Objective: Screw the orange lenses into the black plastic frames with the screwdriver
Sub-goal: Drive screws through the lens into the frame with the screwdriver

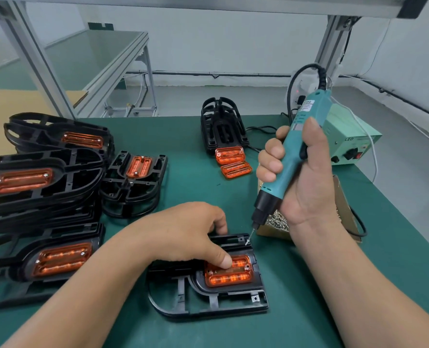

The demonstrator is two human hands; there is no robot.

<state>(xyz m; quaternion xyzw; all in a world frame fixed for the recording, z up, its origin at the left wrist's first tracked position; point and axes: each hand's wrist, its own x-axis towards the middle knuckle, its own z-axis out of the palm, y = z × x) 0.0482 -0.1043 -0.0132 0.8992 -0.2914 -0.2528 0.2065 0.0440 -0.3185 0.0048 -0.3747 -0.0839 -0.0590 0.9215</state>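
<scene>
Left hand (193, 234) grips the flat black plastic frame (233, 296) on the green desk (308, 310), thumb pressing the ribbed orange lens (229, 277) into it. Right hand (306, 177) is wrapped round the teal electric screwdriver (293, 151), held tilted, bit tip right at the frame's far right corner.

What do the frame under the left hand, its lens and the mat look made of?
Frame: matt black moulded plastic, judging by its thin ribs and screw bosses.
Lens: glossy translucent orange plastic, with ridges showing through it.
Mat: dull green, likely rubber or vinyl; the look leaves it open.
</scene>
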